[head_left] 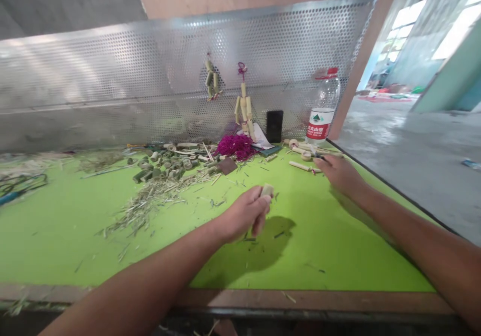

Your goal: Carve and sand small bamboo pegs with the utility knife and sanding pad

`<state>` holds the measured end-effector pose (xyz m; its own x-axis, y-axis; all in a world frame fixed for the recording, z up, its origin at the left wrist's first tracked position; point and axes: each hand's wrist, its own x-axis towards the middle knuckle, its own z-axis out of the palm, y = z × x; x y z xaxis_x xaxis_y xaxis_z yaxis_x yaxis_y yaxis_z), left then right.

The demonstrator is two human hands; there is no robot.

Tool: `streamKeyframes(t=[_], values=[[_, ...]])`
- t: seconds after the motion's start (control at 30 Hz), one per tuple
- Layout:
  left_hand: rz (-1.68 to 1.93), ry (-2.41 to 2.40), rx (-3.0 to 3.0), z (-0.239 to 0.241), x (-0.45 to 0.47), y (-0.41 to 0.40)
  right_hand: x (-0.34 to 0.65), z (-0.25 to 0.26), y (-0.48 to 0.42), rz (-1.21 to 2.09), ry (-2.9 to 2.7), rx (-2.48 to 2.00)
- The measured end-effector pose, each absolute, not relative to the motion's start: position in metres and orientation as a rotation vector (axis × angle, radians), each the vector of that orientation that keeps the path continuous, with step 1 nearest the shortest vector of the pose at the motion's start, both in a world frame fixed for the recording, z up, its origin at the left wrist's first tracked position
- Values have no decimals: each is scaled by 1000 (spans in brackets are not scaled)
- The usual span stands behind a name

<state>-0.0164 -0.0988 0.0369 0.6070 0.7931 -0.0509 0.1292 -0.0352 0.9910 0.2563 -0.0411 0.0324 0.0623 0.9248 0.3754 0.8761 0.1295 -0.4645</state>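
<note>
Your left hand [250, 211] is closed on a short bamboo piece [267, 190], near the centre of the frame, above the green work surface [338, 256]. The thumb presses it against the fingers, and its pale upper end sticks out of the grip. Your right hand [343, 176] is at the right of the frame, with its fingertips at a small dark tool [316, 154]; I cannot tell if the fingers are already tight on it. A thin bamboo stick [299, 166] lies just beside.

The bamboo piece should be light and stiff, I think. Its outer skin may be a little slippery, and the wall may split along the grain if it is pressed hard at the end. It seems best that you hold it around the middle of its length, with thumb and fingers on opposite sides.

At the upper right stands a plastic water bottle [322, 108] with red cap. Its white and red label bears a green mountain-like mark and white Chinese characters, which seem to read 农夫山泉 (Nongfu Spring); the first is unclear. The printing on the white paper [262, 136], near the purple cord [235, 147], is too small to read.
</note>
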Motion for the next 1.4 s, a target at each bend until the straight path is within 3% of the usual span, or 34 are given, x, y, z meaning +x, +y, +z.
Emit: streamKeyframes(t=[0.13, 0.33, 1.17, 1.3, 1.4], values=[[715, 821, 1358, 27, -15, -86, 223, 30, -64, 239, -2127, -1542], [686, 963, 1503, 25, -12, -84, 177, 26, -94, 139, -2388, -1481], [643, 734, 1255, 34, -15, -82, 191, 32, -85, -14, -2403, -1507], [537, 673, 1327, 34, -18, -90, 225, 31, -58, 213, -2106, -1694], [494, 619, 1341, 31, -18, -95, 250, 30, -44, 56, -1893, -1771]])
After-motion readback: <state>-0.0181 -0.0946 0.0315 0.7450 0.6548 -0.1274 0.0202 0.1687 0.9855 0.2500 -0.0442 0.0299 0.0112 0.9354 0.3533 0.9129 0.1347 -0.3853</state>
